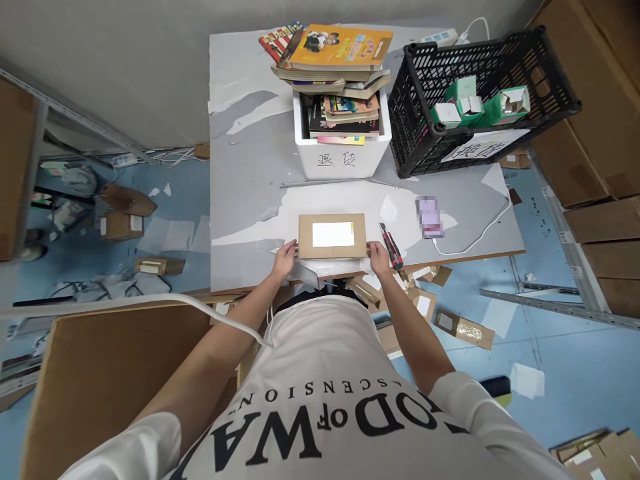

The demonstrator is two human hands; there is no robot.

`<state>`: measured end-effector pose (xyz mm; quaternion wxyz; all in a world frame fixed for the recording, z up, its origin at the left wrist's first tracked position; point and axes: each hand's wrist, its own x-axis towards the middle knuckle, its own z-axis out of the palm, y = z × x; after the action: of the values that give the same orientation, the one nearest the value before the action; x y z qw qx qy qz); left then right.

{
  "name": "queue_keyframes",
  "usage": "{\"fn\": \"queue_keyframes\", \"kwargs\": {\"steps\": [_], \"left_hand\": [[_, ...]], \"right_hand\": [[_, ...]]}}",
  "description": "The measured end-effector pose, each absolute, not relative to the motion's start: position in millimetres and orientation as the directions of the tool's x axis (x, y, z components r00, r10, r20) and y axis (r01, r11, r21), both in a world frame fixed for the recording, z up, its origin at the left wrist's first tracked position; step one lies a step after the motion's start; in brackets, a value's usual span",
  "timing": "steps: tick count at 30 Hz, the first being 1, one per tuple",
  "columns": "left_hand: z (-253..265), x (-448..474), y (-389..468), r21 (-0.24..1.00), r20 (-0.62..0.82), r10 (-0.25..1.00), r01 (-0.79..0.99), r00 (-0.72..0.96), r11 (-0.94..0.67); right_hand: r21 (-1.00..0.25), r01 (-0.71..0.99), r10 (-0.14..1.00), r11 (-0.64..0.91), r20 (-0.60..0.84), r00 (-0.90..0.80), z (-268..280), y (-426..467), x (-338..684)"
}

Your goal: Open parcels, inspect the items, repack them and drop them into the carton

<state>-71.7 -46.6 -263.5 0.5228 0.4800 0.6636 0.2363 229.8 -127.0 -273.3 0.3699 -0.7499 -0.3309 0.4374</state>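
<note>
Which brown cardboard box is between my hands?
The rectangular, white-labelled brown cardboard box at the grey table's front, between the left hand and right hand; the other brown boxes are off the table.

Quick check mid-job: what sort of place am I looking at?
Likely a parcel workroom: a brown cardboard box with a white label, a red and black utility knife near it, and brown cardboard cartons scattered over the blue floor.

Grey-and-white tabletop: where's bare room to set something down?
The tabletop looks free between its left edge, the white book-filled bin and brown cardboard box. Crowded: right side, with the black plastic crate, red-black utility knife, blurred purple device, white cable.
</note>
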Motion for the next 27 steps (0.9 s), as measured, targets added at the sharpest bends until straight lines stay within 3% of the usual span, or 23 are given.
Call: {"fn": "queue_keyframes", "kwargs": {"steps": [4,7,16,21,27], "left_hand": [[-269,-82,-56,0.802,-0.496,0.856,0.452,0.142,0.39],[-266,-80,-63,0.834,-0.467,0.858,0.431,0.217,0.345],[-227,-60,-54,0.873,-0.354,0.926,0.401,0.134,0.276],[-215,-50,-47,0.866,-0.262,0.962,0.457,0.071,0.203],[-217,-41,-46,0.813,-0.298,0.954,0.528,0.017,0.245]], "right_hand": [[-0.838,0.255,0.863,-0.483,-0.404,0.305,-277,-143,228],[-0.848,0.199,0.858,-0.492,-0.433,0.276,-276,-146,222],[-0.918,0.082,0.886,-0.388,-0.348,0.306,-251,-127,225],[-0.887,0.202,0.868,-0.416,-0.321,0.378,-225,-109,225],[-0.825,0.28,0.83,-0.491,-0.346,0.438,-221,-100,222]]}}
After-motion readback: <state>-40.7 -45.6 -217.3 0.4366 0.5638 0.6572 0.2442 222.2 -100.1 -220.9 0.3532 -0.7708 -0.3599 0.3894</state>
